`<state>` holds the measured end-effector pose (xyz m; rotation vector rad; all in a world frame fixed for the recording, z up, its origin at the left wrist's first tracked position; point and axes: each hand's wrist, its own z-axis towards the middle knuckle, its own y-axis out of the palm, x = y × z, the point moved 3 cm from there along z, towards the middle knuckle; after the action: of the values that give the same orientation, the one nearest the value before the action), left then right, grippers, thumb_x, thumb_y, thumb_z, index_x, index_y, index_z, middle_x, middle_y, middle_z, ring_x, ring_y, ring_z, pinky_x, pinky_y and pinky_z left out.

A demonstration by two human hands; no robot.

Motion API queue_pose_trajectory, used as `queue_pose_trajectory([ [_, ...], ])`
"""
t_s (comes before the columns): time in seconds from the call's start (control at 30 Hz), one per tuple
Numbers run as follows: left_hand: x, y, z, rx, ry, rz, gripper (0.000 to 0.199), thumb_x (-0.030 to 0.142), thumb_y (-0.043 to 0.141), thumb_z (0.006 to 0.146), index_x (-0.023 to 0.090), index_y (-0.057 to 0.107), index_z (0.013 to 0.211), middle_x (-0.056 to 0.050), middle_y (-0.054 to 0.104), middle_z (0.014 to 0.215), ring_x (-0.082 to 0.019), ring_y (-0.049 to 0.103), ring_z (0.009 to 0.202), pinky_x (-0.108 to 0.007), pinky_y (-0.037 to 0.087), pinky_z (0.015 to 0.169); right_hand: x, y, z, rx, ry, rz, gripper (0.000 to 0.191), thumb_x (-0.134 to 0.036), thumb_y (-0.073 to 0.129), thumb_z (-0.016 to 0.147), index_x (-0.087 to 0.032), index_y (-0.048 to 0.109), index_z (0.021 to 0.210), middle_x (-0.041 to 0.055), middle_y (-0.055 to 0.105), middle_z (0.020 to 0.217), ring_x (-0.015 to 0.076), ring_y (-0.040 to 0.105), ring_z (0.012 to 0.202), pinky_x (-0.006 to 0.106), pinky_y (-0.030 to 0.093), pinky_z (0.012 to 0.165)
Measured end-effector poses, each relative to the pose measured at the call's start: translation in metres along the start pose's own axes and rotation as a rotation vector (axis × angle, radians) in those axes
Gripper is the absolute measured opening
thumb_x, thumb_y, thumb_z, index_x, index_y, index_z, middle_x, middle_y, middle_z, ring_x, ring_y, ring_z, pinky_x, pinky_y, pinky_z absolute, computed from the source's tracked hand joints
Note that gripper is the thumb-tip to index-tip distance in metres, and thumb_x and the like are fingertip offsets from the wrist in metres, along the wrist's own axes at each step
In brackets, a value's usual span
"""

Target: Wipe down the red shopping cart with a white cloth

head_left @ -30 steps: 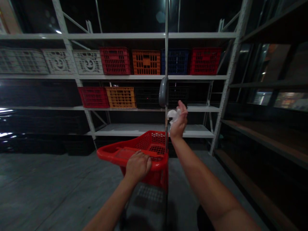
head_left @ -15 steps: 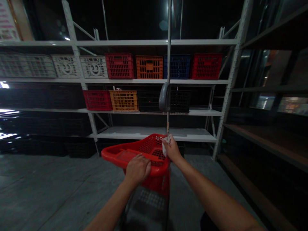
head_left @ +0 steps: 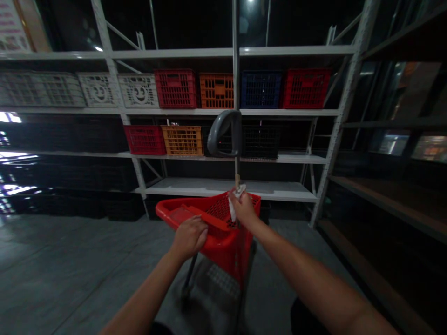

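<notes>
A red plastic shopping cart [head_left: 223,246] with slotted basket sides stands before me, low in the view. My left hand [head_left: 190,236] is closed over its near handle bar. Bunched in my closed right hand [head_left: 245,210] is a white cloth [head_left: 232,211], possibly a tissue, pressed around a tall metal pole [head_left: 236,60] by the cart's right side. Whether my fingers also touch the pole directly is hidden. A grey loop-shaped handle [head_left: 213,137] sits on the pole above my right hand, pointing left.
White metal shelving [head_left: 195,53] spans the background. It holds several plastic crates, among them a blue crate [head_left: 261,89], a yellow crate [head_left: 183,140] and a white smiley-face crate [head_left: 138,90]. Dark shelves [head_left: 387,200] line the right side. Grey floor [head_left: 115,260] lies around the cart.
The grey handle has swung from nearly edge-on to facing left, and the cart has turned. In view, the pole and both hands have shifted slightly left. My grips look unchanged.
</notes>
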<state>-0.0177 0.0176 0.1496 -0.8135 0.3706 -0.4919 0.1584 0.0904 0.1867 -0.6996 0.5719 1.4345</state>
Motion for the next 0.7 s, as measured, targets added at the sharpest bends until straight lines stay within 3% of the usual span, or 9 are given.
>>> queue_pose_trajectory([
  [0.1, -0.008, -0.004, -0.005, 0.084, 0.034, -0.018, 0.028, 0.023, 0.034, 0.081, 0.018, 0.062, 0.077, -0.006, 0.065, 0.091, -0.02, 0.053, 0.098, -0.041, 0.039, 0.095, 0.04, 0.006, -0.051, -0.067, 0.048, -0.07, 0.022, -0.04, 0.047, 0.082, -0.019, 0.048, 0.083, -0.0007, 0.054, 0.067, 0.0137, 0.053, 0.061, 0.024, 0.041, 0.059],
  [0.2, -0.013, -0.009, -0.007, 0.103, 0.049, 0.008, 0.027, 0.024, 0.036, 0.08, 0.019, 0.062, 0.078, -0.007, 0.06, 0.106, -0.024, 0.043, 0.112, -0.046, 0.031, 0.101, 0.061, 0.01, -0.079, -0.088, 0.024, -0.152, 0.022, -0.041, 0.043, 0.085, -0.019, 0.048, 0.084, 0.0003, 0.055, 0.067, 0.0146, 0.054, 0.061, 0.025, 0.042, 0.058],
  [0.3, -0.017, -0.011, -0.008, 0.064, 0.037, 0.01, 0.028, 0.025, 0.034, 0.081, 0.02, 0.062, 0.077, -0.007, 0.057, 0.112, -0.024, 0.037, 0.119, -0.047, 0.027, 0.104, 0.063, 0.011, -0.09, -0.049, 0.023, -0.249, 0.028, -0.042, 0.037, 0.087, -0.018, 0.05, 0.093, 0.0045, 0.06, 0.072, 0.0183, 0.058, 0.067, 0.029, 0.045, 0.063],
  [0.43, -0.023, -0.012, -0.01, 0.037, 0.059, -0.022, 0.03, 0.027, 0.032, 0.081, 0.019, 0.061, 0.079, -0.007, 0.056, 0.116, -0.025, 0.032, 0.124, -0.049, 0.024, 0.106, 0.062, 0.01, -0.099, -0.043, 0.007, -0.332, 0.041, -0.044, 0.032, 0.086, -0.015, 0.047, 0.111, 0.0138, 0.063, 0.094, 0.0247, 0.061, 0.086, 0.037, 0.047, 0.077],
  [0.53, -0.031, -0.011, -0.009, 0.014, 0.072, -0.037, 0.032, 0.029, 0.032, 0.081, 0.019, 0.062, 0.082, -0.008, 0.056, 0.117, -0.025, 0.031, 0.125, -0.049, 0.023, 0.106, 0.062, 0.007, -0.105, -0.1, -0.072, -0.337, 0.043, -0.044, 0.029, 0.086, -0.017, 0.047, 0.114, 0.0132, 0.063, 0.101, 0.0245, 0.059, 0.095, 0.037, 0.045, 0.085],
  [0.7, -0.046, -0.012, -0.006, -0.064, 0.05, -0.007, 0.034, 0.03, 0.032, 0.083, 0.021, 0.063, 0.093, -0.005, 0.051, 0.127, -0.024, 0.026, 0.13, -0.047, 0.021, 0.107, 0.056, 0.001, -0.109, -0.197, -0.099, -0.253, 0.031, -0.033, 0.037, 0.084, -0.02, 0.051, 0.109, 0.0079, 0.065, 0.097, 0.021, 0.062, 0.089, 0.03, 0.047, 0.078],
])
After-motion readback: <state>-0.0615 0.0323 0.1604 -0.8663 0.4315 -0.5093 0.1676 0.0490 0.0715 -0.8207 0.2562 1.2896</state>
